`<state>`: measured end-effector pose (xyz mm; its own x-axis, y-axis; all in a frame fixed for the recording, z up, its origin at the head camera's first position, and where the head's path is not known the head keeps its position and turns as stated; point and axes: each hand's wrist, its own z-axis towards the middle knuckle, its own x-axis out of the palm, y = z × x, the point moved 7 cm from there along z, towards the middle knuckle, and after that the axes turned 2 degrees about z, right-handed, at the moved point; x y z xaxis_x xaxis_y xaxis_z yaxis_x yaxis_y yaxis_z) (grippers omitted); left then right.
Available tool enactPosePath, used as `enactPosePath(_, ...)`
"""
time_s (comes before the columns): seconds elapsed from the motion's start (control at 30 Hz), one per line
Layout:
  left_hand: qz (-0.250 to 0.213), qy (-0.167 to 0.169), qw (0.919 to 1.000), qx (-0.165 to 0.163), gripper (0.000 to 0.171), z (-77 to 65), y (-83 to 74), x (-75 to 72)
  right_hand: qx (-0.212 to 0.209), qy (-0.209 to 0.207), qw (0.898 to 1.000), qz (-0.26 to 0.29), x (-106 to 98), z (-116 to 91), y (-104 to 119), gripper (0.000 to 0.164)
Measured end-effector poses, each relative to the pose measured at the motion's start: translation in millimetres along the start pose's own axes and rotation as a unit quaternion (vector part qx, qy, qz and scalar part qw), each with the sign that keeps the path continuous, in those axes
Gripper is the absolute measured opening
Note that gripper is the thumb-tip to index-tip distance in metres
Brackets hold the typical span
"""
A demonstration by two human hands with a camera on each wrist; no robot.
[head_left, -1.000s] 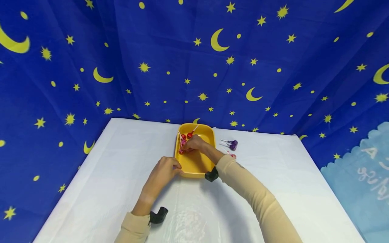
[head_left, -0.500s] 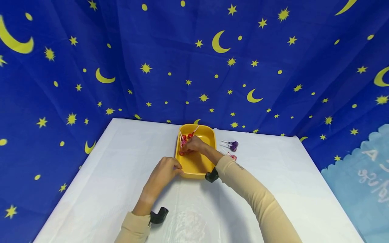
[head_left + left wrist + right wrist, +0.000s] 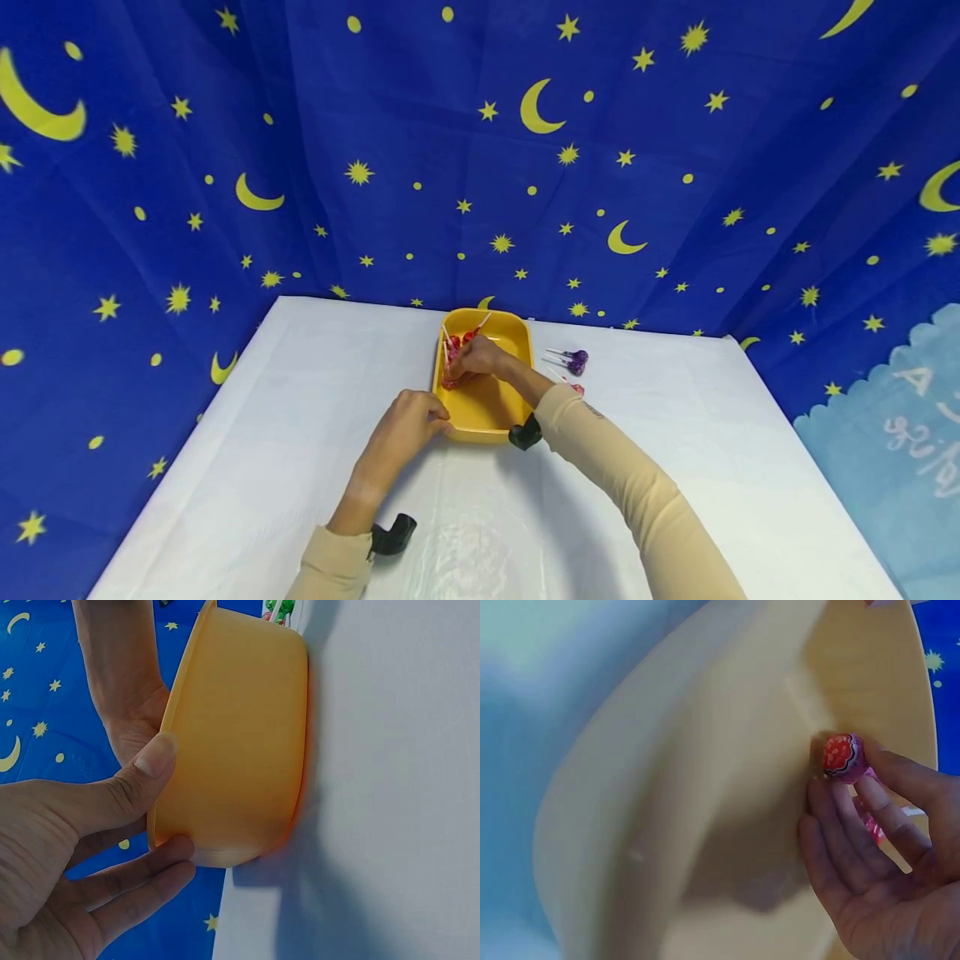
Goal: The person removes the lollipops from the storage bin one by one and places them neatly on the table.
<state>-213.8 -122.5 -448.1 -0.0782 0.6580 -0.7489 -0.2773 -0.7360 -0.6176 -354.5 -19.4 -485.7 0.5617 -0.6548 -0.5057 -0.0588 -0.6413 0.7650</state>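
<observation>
In the head view, a yellow plastic tub (image 3: 480, 436) with red and pink lollipops (image 3: 454, 343) along its left side stands on the white table. My left hand (image 3: 402, 423) grips its near left corner; in the left wrist view the thumb (image 3: 156, 755) lies on the rim and two fingertips touch the wall lower down. My right hand (image 3: 480, 357) reaches inside the tub. There it pinches a red and pink wrapped lollipop (image 3: 844, 757) between thumb and fingers, close to the tub's wall. Another pink wrapper shows behind those fingers.
Two purple lollipops (image 3: 577, 362) and a pinkish-red lollipop (image 3: 576, 388) lie on the table to the right of the tub. A blue cloth (image 3: 420, 125) with stars and moons hangs behind the table. A green-wrapped lollipop (image 3: 282, 610) shows beyond the tub.
The lollipop head at my right fingertips has shifted slightly toward the near side of the tub. My left hand keeps its hold on the corner. The head view has tilted a little.
</observation>
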Motion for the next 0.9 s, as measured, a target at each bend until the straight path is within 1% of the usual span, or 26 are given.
enactPosePath(0.1, 0.001, 0.002, 1.0, 0.0, 0.009, 0.5, -0.6, 0.7, 0.001, 0.013, 1.0, 0.021, -1.5, -1.7, -1.0, 0.016)
enactPosePath(0.3, 0.001, 0.004, 1.0, -0.004, 0.009, 1.1, -1.2, 1.0, 0.016, 0.014, 0.998, 0.057, -7.3, -5.3, -3.8, 0.014)
enactPosePath(0.43, -0.001, 0.006, 1.0, -0.003, 0.008, 0.8, -1.5, 1.1, 0.021, 0.011, 0.998, 0.062, -11.6, -5.7, -5.1, 0.013)
enactPosePath(0.6, -0.008, 0.004, 0.9999, -0.005, 0.009, 0.6, -0.6, 0.7, 0.011, 0.005, 0.998, 0.063, -18.1, -4.3, -6.4, 0.015)
enactPosePath(0.8, -0.01, -0.002, 1.0, 0.0, 0.009, 0.3, -0.9, -0.3, -0.005, 0.002, 0.996, 0.092, -23.8, -5.9, -9.0, 0.02)
enactPosePath(0.9, -0.008, -0.003, 1.0, -0.001, 0.009, 0.0, -1.2, -0.5, -0.009, -0.002, 0.996, 0.09, -27.8, -8.2, -8.9, 0.021)
